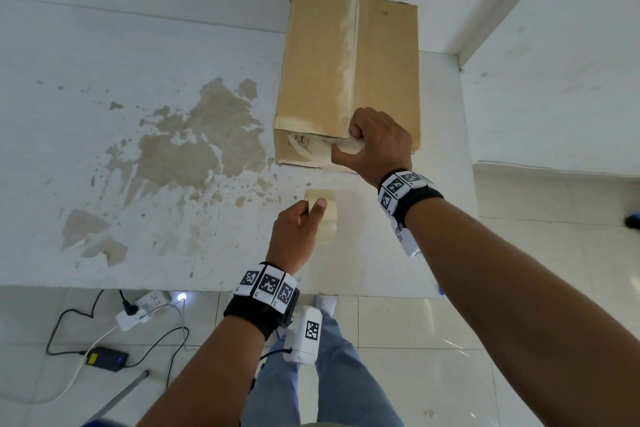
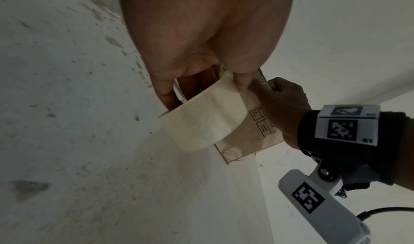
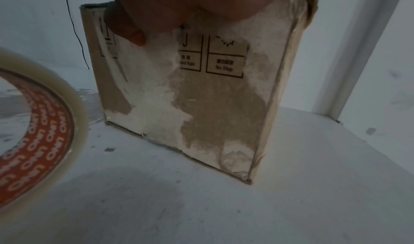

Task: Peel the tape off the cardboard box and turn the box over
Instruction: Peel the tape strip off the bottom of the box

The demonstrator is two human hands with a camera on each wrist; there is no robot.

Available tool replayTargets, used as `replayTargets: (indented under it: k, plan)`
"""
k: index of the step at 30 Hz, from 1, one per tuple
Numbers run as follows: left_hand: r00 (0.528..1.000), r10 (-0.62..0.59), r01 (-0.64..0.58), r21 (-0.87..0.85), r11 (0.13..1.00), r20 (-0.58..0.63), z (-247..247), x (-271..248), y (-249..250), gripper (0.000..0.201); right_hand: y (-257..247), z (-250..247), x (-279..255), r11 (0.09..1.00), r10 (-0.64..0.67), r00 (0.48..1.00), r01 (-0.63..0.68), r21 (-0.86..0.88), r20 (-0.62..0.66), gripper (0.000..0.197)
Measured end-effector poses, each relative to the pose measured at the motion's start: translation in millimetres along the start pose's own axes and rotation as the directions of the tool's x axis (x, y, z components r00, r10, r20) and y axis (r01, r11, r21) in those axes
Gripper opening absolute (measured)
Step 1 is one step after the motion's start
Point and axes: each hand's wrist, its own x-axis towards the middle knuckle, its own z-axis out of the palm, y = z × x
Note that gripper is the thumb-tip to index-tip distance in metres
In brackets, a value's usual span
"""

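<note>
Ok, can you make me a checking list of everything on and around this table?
Surface: white table with brown patches of flaked paint.
Job's things: brown cardboard box lying flat, torn pale tape marks on top and near end.
Clutter: clear tape roll with an orange core.
Hands: left hand holds the roll; right hand grips tape at the box's near edge.
Cables: white power strip, black adapter and leads on the floor.
Surroundings: white wall, tiled floor.

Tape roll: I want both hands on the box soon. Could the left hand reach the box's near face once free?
Probably yes: the left hand grips the tape roll just short of the cardboard box; only bare table lies between.
</note>
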Motion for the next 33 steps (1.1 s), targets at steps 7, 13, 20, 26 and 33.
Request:
replayTargets:
  k: [7,13,20,26,33]
  plan:
    - [1.0,0.008,-0.008,-0.022,1.0,0.001,1.9,0.2,7.0,0.051,1.5,-1.1,-0.3,0.997,0.057,0.998,-0.059,0.041,0.037,0.029]
    - [1.0,-0.007,0.007,-0.01,1.0,0.005,0.5,-2.9,3.8,0.052,-1.9,-3.8,1.5,0.985,0.141,0.986,-0.149,0.085,0.093,0.035]
    - [1.0,0.017,-0.018,0.003,1.0,0.011,0.7,-4.7,7.0,0.052,2.8,-7.9,-0.8,0.969,0.137,0.988,-0.148,0.197,0.071,0.023]
    - [1.0,0.017,-0.018,0.007,1.0,0.014,-0.3,-8.1,4.6,0.052,0.5,-4.7,1.3,0.956,0.193,0.979,-0.203,0.212,0.066,0.031]
    - [0.999,0.026,-0.027,0.042,0.999,0.025,1.6,-6.2,9.7,0.052,9.0,-9.9,-0.6,0.963,0.119,0.986,-0.143,0.23,0.118,0.022]
